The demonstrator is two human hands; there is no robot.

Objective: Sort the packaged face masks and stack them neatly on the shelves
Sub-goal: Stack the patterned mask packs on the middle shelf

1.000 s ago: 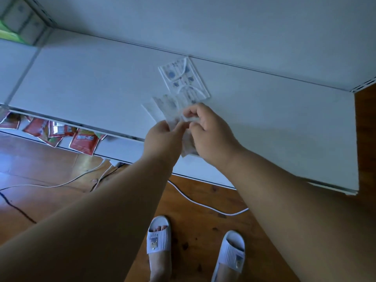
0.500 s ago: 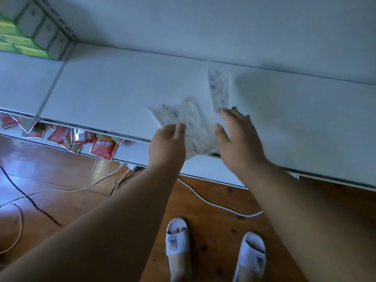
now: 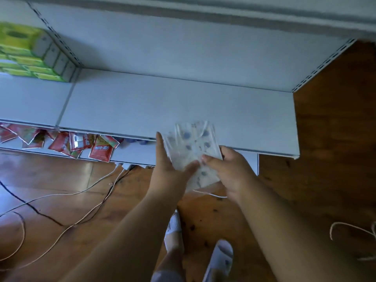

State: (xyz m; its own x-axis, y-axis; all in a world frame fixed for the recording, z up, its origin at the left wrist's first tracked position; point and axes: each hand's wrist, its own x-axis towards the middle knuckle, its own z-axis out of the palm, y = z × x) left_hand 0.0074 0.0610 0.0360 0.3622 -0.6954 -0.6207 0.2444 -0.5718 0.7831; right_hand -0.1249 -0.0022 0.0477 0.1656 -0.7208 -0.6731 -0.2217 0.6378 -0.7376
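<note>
A small stack of clear packets holding white face masks with blue dots [image 3: 193, 145] is held in front of the white shelf board [image 3: 142, 106], over its front edge. My left hand [image 3: 168, 165] holds the stack from the left, fingers along its side and thumb on top. My right hand [image 3: 225, 169] grips the stack's right side, with fingertips on its face. The lower end of the stack hangs over the wooden floor. No mask packet lies on the shelf board itself.
Green boxes [image 3: 26, 55] are stacked at the shelf's far left. Red sachets [image 3: 81, 143] lie scattered on the lower shelf below. Cables [image 3: 61, 202] run across the wooden floor, and my slippered feet [image 3: 219, 259] stand under my arms. A slotted upright [image 3: 323, 64] ends the shelf at the right.
The packet that lay on the shelf is now gathered into the stack between both hands. Both hands drew back to the shelf's front edge, and the view shifted right.
</note>
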